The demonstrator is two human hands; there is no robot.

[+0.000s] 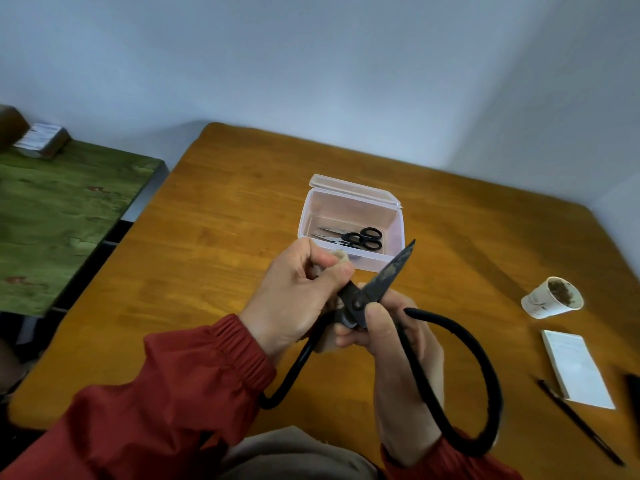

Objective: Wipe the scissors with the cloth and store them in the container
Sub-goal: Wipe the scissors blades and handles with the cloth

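Black-handled scissors [363, 303] sit pinched at the pivot by our right hand [388, 327] while our left hand [294, 299], fingers closed on the cloth [341, 256], rubs beside the blade, whose edge may nick us if it slips.

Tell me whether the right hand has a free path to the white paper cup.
Probably not yet: the right hand grips the large black scissors. The white paper cup stands unobstructed on the bare wooden table.
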